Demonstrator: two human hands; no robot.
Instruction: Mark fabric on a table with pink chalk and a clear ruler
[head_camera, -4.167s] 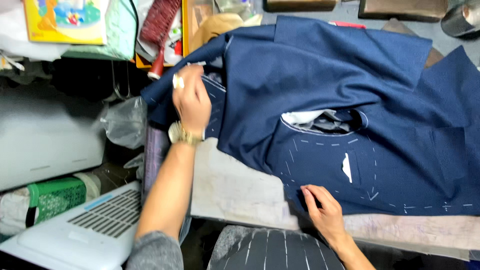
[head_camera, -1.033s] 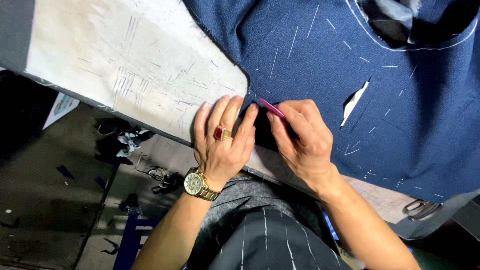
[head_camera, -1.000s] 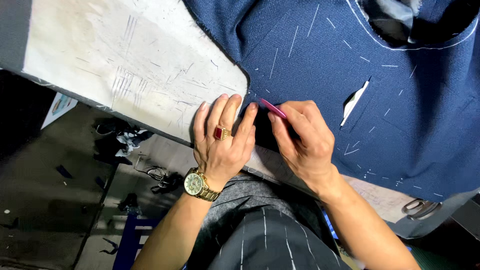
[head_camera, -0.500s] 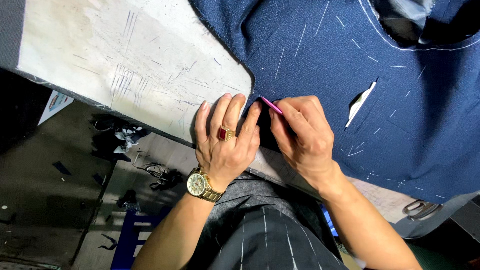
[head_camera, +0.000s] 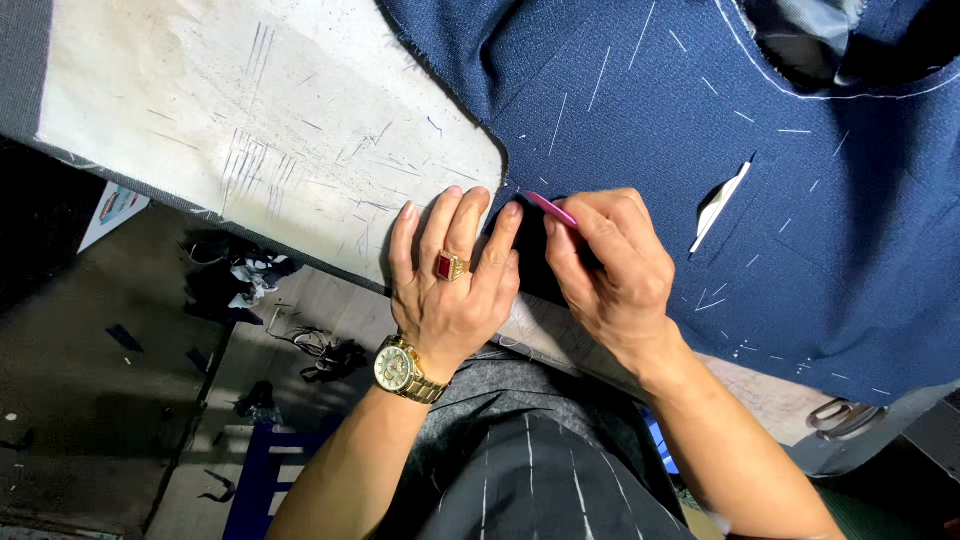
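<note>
— Pinching what, that right hand (head_camera: 615, 275)?
— A pink chalk stick (head_camera: 552, 210), tip on the navy cloth (head_camera: 700, 120) just above the knuckles.
— And the left hand (head_camera: 452, 285)?
— Flat, fingers spread (nothing gripped), pressing the cloth's edge beside it.

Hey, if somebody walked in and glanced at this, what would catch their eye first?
Probably the navy blue garment dotted with white basting stitches, spread over the upper right of the pale, pen-marked work board. Next, the two hands at its lower edge: the left hand, with a red-stoned ring and gold watch, lies flat, while the right hand pinches a slim pink tool against the cloth.
</note>
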